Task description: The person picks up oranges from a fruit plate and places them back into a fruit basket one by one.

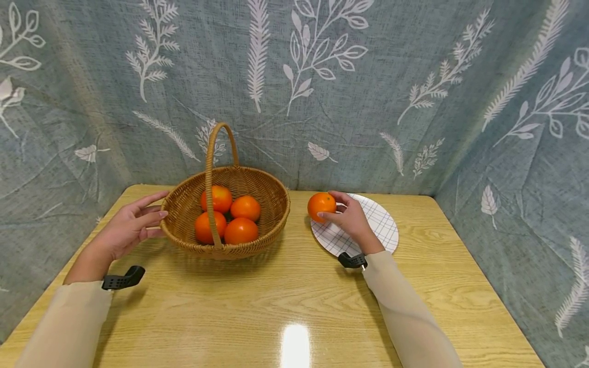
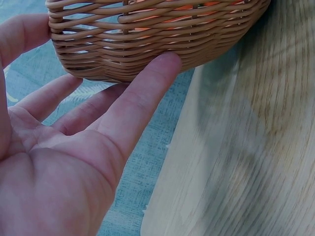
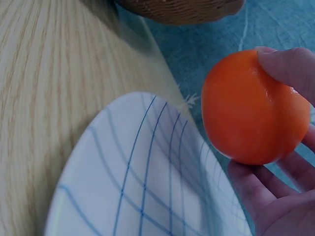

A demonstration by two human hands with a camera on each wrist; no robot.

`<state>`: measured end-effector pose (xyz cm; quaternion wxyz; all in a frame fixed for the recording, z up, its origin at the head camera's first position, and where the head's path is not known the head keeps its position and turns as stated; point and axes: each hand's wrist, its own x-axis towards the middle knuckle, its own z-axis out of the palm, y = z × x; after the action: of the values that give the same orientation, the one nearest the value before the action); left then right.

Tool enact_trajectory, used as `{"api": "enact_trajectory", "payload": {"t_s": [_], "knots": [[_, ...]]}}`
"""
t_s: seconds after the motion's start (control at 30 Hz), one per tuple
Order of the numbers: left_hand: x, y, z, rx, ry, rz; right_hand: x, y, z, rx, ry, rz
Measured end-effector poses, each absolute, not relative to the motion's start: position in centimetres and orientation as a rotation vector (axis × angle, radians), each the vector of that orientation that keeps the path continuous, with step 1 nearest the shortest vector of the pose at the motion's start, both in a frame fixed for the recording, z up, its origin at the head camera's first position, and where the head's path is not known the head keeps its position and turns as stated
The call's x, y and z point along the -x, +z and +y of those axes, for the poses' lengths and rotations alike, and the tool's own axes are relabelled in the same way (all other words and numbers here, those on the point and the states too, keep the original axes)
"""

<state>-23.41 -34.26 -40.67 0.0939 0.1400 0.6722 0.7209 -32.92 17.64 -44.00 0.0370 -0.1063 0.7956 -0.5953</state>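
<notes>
My right hand (image 1: 352, 217) grips an orange (image 1: 321, 205) between thumb and fingers, above the left part of a white plate with a dark grid pattern (image 1: 370, 221). In the right wrist view the orange (image 3: 251, 110) is raised beside the plate's rim, thumb on one side and fingers on the other. At the left, my left hand (image 1: 133, 225) touches the side of a brown wicker basket (image 1: 271, 231) with extended fingers. The left wrist view has its thumb (image 2: 147, 93) against the woven wall (image 2: 147, 44). Several orange-red round fruits (image 1: 241, 231) lie inside the basket, under its tall arched handle (image 1: 209, 174).
Basket and plate stand near the far edge of a light wooden table (image 1: 239, 306). A grey-blue curtain with white leaf prints (image 1: 294, 92) hangs behind the table and along its sides. Dark wrist mounts (image 1: 123, 278) are strapped over both cuffs.
</notes>
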Motion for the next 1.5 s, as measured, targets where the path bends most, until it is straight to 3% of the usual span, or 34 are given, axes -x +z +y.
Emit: {"api": "enact_trajectory", "payload": {"t_s": [1.5], "knots": [[23.3, -40.6, -34.4, -0.411, 2.115, 2.022, 32.0, -35.8, 12.3, 0.695, -1.960, 2.349]]}}
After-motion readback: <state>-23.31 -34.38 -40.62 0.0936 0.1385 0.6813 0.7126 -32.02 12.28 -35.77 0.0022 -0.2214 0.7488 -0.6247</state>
